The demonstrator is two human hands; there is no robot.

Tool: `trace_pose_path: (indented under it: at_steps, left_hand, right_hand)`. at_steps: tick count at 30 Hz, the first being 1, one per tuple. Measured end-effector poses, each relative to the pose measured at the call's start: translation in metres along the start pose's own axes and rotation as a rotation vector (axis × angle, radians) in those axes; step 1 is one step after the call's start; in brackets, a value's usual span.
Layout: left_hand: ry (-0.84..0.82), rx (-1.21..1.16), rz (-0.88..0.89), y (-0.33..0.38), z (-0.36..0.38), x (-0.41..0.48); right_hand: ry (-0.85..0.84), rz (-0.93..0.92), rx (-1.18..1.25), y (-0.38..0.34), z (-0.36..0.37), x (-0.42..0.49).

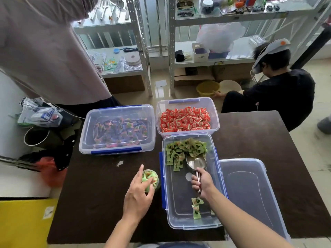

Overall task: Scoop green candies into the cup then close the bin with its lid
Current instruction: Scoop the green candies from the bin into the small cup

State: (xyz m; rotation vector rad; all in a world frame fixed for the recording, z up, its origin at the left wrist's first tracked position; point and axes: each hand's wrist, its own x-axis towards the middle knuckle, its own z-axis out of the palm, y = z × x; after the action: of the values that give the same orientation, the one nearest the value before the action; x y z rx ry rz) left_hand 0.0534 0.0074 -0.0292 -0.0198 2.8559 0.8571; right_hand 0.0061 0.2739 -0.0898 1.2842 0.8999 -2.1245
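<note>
Green candies (186, 149): heaped at the far end of the open bin (177, 199), a few strays at the near end, bare floor between. Your cup (155, 177) stands just left of the bin, part filled with green. (spotter)

Noted. Grip? (coach)

Your right hand (202, 184) is curled firmly round the handle of the metal scoop (196, 163). The bowl looks empty, its mouth at the heap's near edge. Your left hand (138, 192) is spread loose-fingered over the cup, holding nothing. Whether it touches, cannot tell. (spotter)

Then the step is likely another load. Push the bowl low along the floor into the heap, don't stab from above, and lift it level. Wrap your left fingers round the cup before pouring, since it looks light and may tip. Carry the load over the bin's left wall and pour close to the rim. (coach)

Lid? (spotter)

Lid (250, 194) lies flat on the table (98, 185), against the bin's right side. Leave it until the cup is full and the scoop is out. (coach)
</note>
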Motion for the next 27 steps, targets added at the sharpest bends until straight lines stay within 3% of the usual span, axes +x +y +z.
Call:
trace_pose_path:
  at_steps: [5, 20, 27]
  left_hand:
    - [-0.127, 0.146, 0.036, 0.001, -0.005, 0.003]
    - [-0.033, -0.151, 0.018, -0.013, 0.000, -0.006]
    - [-0.004, -0.322, -0.142, -0.011, 0.000, -0.001]
  right_hand:
    - [0.125, -0.081, -0.369, -0.022, 0.000, 0.016]
    - [0.129, -0.143, -0.509, 0.008, -0.046, -0.037]
    - [0.062, -0.219, -0.613, 0.012, -0.051, -0.084]
